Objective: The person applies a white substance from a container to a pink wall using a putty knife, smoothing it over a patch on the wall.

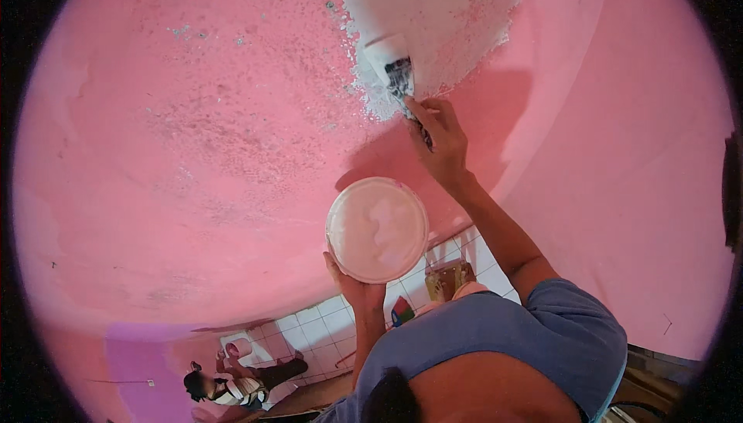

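Note:
My right hand (pixel 441 138) grips the handle of a putty knife (pixel 398 75). Its wide blade is smeared white, with a dark bare part, and meets the lower left of a ragged whitish patch (pixel 441 13) on the pink wall (pixel 255 98). Below and to the left, my left hand (pixel 360 284) holds a round, pale, shallow thing (pixel 378 229) by its lower edge, thumb on the rim. It looks like a bucket lid or tub; a lighter smear lies on its face. The fingers under it are hidden.
White floor tiles (pixel 313 330) run along the wall's foot. A brownish square container (pixel 449 277) and a small red, green and blue object (pixel 402 311) are near my body. At lower left another person (pixel 240 388) is beside a pink bucket (pixel 238 348).

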A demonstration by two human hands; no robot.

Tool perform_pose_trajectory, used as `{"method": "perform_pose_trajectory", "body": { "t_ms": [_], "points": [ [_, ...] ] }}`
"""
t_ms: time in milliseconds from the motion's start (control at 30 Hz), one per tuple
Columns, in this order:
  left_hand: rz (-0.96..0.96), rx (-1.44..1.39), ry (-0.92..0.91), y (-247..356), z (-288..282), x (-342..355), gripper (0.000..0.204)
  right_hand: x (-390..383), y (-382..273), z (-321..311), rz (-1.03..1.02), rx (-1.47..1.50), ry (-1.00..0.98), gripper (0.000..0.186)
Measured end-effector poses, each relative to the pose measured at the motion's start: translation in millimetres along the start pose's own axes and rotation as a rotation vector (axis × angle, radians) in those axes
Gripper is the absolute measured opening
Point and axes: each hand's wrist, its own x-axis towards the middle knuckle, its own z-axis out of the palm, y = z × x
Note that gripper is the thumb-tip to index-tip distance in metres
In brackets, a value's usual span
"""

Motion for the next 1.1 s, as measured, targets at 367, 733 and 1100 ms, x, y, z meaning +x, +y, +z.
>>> {"method": "perform_pose_trajectory", "body": {
  "t_ms": [367, 733, 1100],
  "points": [
    [0.042, 0.07, -0.019, 5, -10, 3, 0.054, -88, 17, 11, 0.128, 0.026, -0.176, 0.039],
    [0.161, 0.338, 0.066, -1, 18, -1, 0.051, 7, 0, 12, 0.014, 0.042, -0.036, 0.041],
    [0.011, 0.08, -0.042, 2, -2, 13, 0.054, -110, 41, 8, 0.164, 0.005, -0.197, 0.036]
  ]
}}
